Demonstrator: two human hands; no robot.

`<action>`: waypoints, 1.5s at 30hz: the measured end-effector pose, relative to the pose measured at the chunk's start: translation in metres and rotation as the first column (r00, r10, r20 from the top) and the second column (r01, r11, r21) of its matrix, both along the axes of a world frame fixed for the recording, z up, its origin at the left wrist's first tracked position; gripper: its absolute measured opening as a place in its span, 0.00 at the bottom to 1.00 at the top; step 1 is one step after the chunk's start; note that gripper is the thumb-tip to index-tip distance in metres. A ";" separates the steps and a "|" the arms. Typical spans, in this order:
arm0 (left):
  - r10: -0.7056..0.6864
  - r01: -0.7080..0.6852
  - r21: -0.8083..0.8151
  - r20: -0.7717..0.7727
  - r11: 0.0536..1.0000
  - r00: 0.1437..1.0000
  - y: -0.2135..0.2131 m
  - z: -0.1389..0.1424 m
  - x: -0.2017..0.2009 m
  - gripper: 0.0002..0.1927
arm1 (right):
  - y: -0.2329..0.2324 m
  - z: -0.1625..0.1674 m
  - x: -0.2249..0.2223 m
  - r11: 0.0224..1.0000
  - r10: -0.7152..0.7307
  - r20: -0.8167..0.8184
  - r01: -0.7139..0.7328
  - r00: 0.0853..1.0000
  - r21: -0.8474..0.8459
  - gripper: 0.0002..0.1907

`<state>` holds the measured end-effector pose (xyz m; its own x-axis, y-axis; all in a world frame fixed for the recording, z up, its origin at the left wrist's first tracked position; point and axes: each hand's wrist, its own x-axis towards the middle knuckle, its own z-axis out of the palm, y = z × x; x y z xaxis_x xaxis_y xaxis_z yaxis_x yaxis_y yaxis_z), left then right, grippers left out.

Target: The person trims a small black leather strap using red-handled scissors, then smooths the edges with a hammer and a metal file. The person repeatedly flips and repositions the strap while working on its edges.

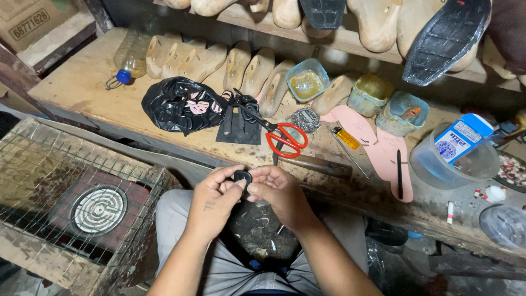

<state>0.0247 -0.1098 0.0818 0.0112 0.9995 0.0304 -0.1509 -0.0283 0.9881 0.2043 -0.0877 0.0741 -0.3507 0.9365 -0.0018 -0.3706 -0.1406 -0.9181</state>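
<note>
Your scissors have red handles, and the crumpled bag is glossy black. The insoles are pink; the carton is blue and white.

The left hand and the right hand are meeting over the person's lap, and both are pinching a small black piece between their fingertips. Just behind the hands, red scissors are lying on the wooden table. A crumpled black bag is sitting to the left of the scissors. Wooden shoe shapes are standing in a row at the back. Pink insoles are lying to the right, near a clear tub that is holding a blue box. A wire cage is sitting on the left, below the table.
</note>
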 end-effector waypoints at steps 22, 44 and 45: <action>0.417 -0.099 0.514 -0.552 0.852 0.723 0.053 -0.029 -0.004 0.09 | 0.050 -0.003 0.053 0.502 -0.824 0.528 -0.169 0.207 0.848 0.15; 0.338 0.060 0.437 -0.769 0.897 0.542 0.054 -0.014 0.001 0.10 | 0.009 0.012 0.061 0.847 -0.507 0.711 0.127 0.488 0.517 0.16; 0.348 0.052 0.455 -0.744 0.889 0.570 0.056 -0.015 0.000 0.11 | 0.010 0.012 0.058 0.855 -0.493 0.691 0.149 0.529 0.496 0.17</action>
